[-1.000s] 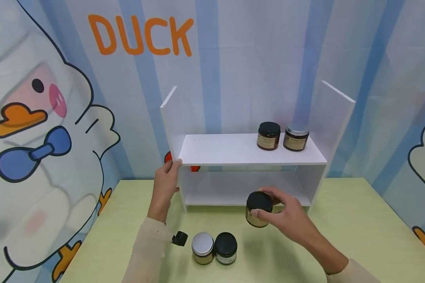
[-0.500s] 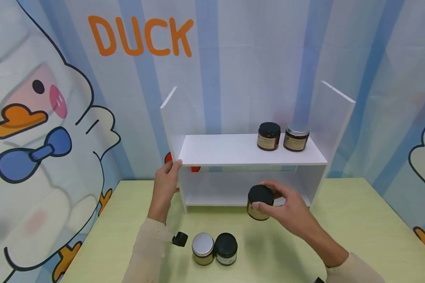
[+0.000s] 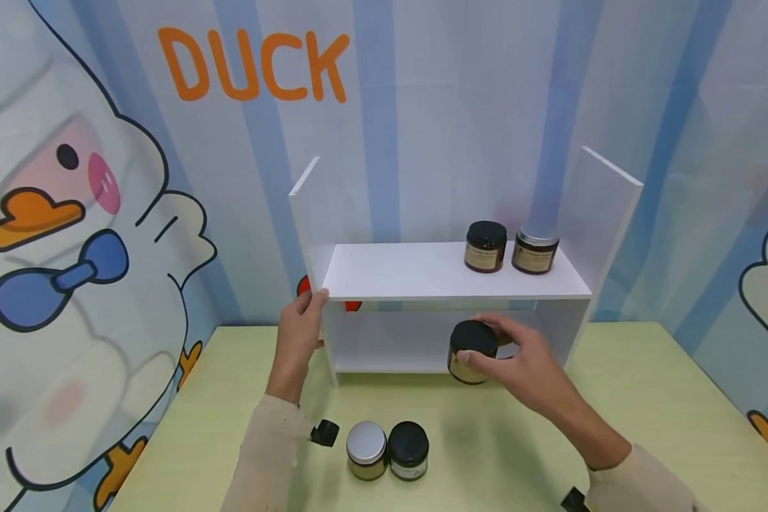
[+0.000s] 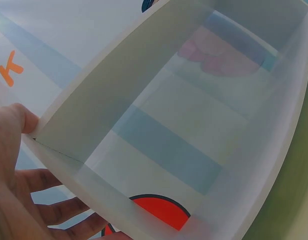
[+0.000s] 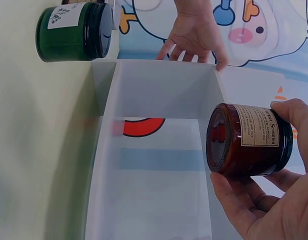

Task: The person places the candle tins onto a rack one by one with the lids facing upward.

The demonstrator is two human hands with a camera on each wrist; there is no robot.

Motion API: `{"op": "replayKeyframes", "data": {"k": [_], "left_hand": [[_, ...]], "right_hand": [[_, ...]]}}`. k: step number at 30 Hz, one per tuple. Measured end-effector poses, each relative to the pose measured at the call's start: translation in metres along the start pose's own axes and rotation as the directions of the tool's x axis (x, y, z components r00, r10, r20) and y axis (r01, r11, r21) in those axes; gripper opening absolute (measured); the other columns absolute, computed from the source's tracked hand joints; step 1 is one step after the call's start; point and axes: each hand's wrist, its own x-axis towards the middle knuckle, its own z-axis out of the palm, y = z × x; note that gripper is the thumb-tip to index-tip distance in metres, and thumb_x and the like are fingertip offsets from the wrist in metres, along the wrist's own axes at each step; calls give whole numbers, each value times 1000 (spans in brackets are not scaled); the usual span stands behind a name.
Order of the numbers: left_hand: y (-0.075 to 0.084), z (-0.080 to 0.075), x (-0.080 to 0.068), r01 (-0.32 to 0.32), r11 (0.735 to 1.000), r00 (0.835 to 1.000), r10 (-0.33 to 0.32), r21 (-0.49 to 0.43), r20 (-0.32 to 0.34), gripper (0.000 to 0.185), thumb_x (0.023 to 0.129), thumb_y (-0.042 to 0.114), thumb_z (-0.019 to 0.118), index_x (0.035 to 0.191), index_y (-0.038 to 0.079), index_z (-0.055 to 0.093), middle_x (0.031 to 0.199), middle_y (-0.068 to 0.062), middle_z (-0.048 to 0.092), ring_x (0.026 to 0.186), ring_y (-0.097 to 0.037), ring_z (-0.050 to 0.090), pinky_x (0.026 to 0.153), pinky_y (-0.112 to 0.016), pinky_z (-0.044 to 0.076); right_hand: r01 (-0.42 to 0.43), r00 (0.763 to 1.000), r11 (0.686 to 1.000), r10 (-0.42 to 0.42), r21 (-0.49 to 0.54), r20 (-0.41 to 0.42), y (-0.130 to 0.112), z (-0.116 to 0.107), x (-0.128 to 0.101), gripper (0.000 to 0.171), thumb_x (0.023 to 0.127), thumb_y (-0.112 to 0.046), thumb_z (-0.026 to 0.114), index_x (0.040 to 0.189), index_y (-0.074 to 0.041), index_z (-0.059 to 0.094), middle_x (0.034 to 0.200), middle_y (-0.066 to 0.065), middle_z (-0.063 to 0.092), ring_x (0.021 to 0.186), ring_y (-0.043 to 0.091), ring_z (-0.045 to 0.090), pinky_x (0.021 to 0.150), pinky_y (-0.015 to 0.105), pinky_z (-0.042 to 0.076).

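My right hand (image 3: pixel 532 373) holds an amber glass candle jar (image 5: pixel 249 140) with a black lid and a cream label, thumb on one side and fingers on the other. In the head view this candle jar (image 3: pixel 472 343) is raised in front of the lower compartment of a white two-tier shelf (image 3: pixel 397 274). At the shelf's left side panel, my left hand (image 3: pixel 299 334) grips the edge, its thumb at the front and fingers along the outer face. On the upper board stand a black-lidded jar (image 3: pixel 485 249) and a silver-lidded jar (image 3: pixel 535 250), side by side at the right.
On the pale green table (image 3: pixel 230 427), a silver-lidded jar (image 3: pixel 367 449) and a black-lidded green jar (image 3: pixel 408 449) stand together before the shelf. The shelf's tall side panels rise above the upper board. A duck-printed curtain (image 3: pixel 461 107) hangs behind.
My right hand has raised the candle jar and carried it slightly forward, towards the shelf. The left hand keeps its place on the side panel, and the other jars have not moved.
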Motion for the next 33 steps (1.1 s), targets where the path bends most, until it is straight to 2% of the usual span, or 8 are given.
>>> {"op": "replayKeyframes", "data": {"k": [18, 33], "left_hand": [[1, 1, 0, 22, 1000, 1000, -22, -1, -3, 68, 100, 60, 51, 154, 20, 46, 152, -5, 48, 136, -32, 47, 96, -56, 52], [0, 1, 0, 0, 1000, 1000, 0, 15, -12, 68, 100, 58, 51, 154, 18, 45, 152, -7, 48, 132, -31, 49, 94, -56, 54]], "right_hand": [[34, 999, 999, -34, -13, -12, -8, -9, 15, 60, 87, -45, 79, 138, -19, 60, 113, 8, 68, 105, 25, 60, 75, 36, 53], [33, 999, 999, -34, -30, -22, -19, -21, 26, 58, 88, -48, 77, 137, -23, 59, 112, 8, 66, 107, 26, 59, 76, 36, 51]]}}
